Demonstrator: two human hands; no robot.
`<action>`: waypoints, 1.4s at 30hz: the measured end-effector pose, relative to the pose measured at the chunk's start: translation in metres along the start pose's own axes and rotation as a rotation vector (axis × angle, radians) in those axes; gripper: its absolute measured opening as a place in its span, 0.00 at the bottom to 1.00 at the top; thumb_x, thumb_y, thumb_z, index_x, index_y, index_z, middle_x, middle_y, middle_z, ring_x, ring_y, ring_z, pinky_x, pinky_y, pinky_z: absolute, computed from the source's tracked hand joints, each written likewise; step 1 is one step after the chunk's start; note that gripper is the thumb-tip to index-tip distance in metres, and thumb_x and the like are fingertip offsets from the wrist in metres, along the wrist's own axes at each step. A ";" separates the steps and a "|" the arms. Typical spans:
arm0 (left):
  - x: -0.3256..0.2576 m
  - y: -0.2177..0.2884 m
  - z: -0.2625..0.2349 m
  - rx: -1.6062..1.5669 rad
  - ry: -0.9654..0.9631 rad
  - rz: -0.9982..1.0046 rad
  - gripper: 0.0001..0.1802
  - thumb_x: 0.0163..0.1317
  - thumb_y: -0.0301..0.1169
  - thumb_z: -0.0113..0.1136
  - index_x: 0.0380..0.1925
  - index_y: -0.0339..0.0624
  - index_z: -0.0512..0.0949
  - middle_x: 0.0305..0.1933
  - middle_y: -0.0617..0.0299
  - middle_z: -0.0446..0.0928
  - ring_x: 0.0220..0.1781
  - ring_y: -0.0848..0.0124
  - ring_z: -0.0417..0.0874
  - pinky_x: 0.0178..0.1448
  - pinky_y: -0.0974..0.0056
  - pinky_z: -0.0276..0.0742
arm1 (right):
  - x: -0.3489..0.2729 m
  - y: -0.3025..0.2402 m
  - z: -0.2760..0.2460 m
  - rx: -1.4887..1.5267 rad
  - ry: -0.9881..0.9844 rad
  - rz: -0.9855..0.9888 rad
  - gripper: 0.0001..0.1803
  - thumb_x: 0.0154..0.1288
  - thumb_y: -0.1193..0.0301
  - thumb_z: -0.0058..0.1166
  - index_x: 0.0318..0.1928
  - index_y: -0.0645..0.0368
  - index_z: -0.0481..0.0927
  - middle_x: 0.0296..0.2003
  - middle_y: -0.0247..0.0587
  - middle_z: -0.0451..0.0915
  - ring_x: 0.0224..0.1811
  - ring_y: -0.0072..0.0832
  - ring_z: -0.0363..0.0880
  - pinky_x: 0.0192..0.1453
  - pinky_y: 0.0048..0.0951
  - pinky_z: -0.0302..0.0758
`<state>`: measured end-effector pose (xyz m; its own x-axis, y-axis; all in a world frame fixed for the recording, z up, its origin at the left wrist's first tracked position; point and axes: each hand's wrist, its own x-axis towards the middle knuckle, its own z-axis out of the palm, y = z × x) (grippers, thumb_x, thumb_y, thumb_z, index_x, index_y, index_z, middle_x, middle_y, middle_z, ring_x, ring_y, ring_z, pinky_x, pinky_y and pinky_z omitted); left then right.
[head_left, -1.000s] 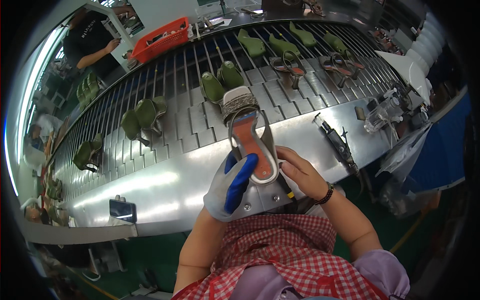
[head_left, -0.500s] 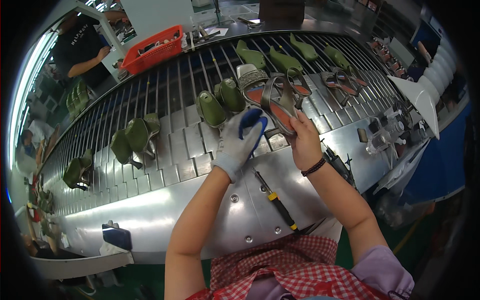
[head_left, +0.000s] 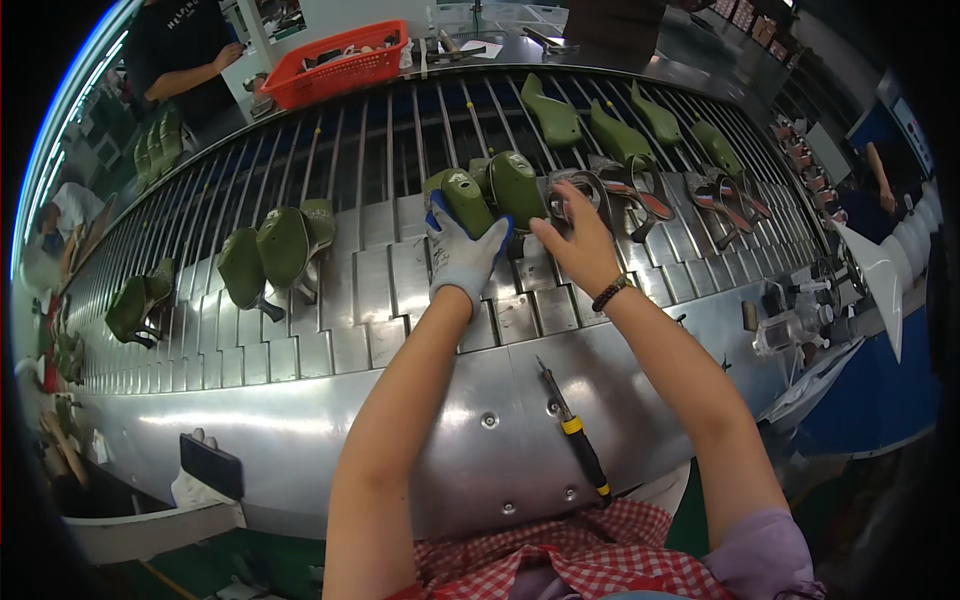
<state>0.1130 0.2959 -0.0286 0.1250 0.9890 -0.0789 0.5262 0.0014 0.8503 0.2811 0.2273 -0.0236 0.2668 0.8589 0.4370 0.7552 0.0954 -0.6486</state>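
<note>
My left hand (head_left: 463, 258), in a white and blue work glove, grips a green shoe last (head_left: 466, 203), thumb on one side and fingers on the other. Just right of it stands a second green shoe last (head_left: 515, 190). My bare right hand (head_left: 583, 245) is beside that one, its fingers apart and nothing in them. Behind those fingers, partly hidden, a strappy sandal (head_left: 592, 192) lies on the slatted conveyor (head_left: 387, 328). Another sandal (head_left: 650, 200) with a reddish insole rests to its right.
Bare green lasts (head_left: 553, 115) lie on the far rollers. More lasts with heeled shoes (head_left: 283, 245) stand on the left. A black and yellow soldering-iron-like tool (head_left: 578, 435) lies on the metal ledge, a phone (head_left: 211, 466) at lower left. Behind is a red basket (head_left: 338, 75); a person (head_left: 185, 60) stands there.
My right hand has let go of the sandal it held, which is now down on the conveyor. My left hand has moved onto a green last. The view has shifted slightly.
</note>
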 end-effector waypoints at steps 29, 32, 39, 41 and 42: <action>-0.123 -0.034 -0.141 -0.874 0.108 0.176 0.29 0.68 0.31 0.51 0.67 0.39 0.57 0.64 0.57 0.64 0.64 0.69 0.68 0.67 0.65 0.64 | 0.030 -0.039 -0.007 0.686 -0.238 0.854 0.27 0.58 0.59 0.60 0.51 0.65 0.73 0.38 0.42 0.79 0.34 0.31 0.83 0.29 0.26 0.81; -0.157 -0.052 -0.127 -1.004 -0.016 0.112 0.28 0.70 0.32 0.50 0.67 0.40 0.57 0.65 0.59 0.65 0.65 0.67 0.69 0.68 0.64 0.64 | -0.008 -0.070 -0.017 0.832 -0.265 0.784 0.25 0.59 0.58 0.59 0.49 0.64 0.74 0.38 0.43 0.80 0.32 0.29 0.82 0.29 0.24 0.81; -0.203 -0.010 -0.113 -1.839 -0.030 -0.132 0.17 0.66 0.41 0.56 0.51 0.46 0.71 0.50 0.62 0.74 0.51 0.67 0.75 0.57 0.62 0.71 | -0.118 -0.188 -0.070 1.068 -0.300 0.470 0.25 0.65 0.60 0.58 0.53 0.66 0.69 0.40 0.42 0.79 0.36 0.25 0.81 0.33 0.25 0.80; -0.224 0.022 -0.130 -1.862 0.172 -0.257 0.13 0.61 0.43 0.62 0.31 0.50 0.70 0.29 0.70 0.67 0.35 0.72 0.71 0.44 0.64 0.73 | -0.152 -0.200 -0.077 1.071 -0.338 0.348 0.26 0.65 0.63 0.59 0.54 0.68 0.67 0.40 0.42 0.78 0.36 0.23 0.80 0.34 0.25 0.79; -0.235 0.028 -0.139 -1.805 0.234 -0.290 0.15 0.61 0.44 0.63 0.28 0.52 0.68 0.27 0.71 0.66 0.33 0.73 0.70 0.43 0.65 0.73 | -0.167 -0.208 -0.081 1.045 -0.327 0.278 0.28 0.63 0.63 0.61 0.55 0.68 0.67 0.43 0.41 0.77 0.41 0.23 0.78 0.41 0.24 0.78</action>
<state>-0.0180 0.0835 0.0862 0.0174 0.9265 -0.3759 -0.9462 0.1367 0.2932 0.1277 0.0230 0.0887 0.0621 0.9918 0.1115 -0.2179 0.1225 -0.9682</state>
